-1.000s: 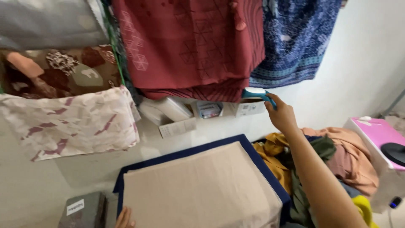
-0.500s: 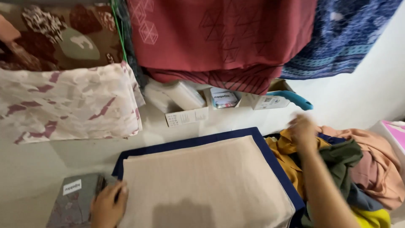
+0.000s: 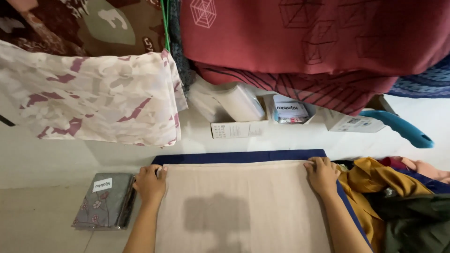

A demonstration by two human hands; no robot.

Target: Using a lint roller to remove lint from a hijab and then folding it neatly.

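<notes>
Head view, left to right. A grey packet (image 3: 105, 201) lies on the floor. The left hand (image 3: 151, 183) and right hand (image 3: 321, 175) each pinch a far corner of the beige cloth (image 3: 239, 206), which lies flat on a navy mat (image 3: 243, 156). The cloth appears smoothed but unfolded; its near edge is out of view. A pile of clothes (image 3: 398, 197) waits alongside.
</notes>
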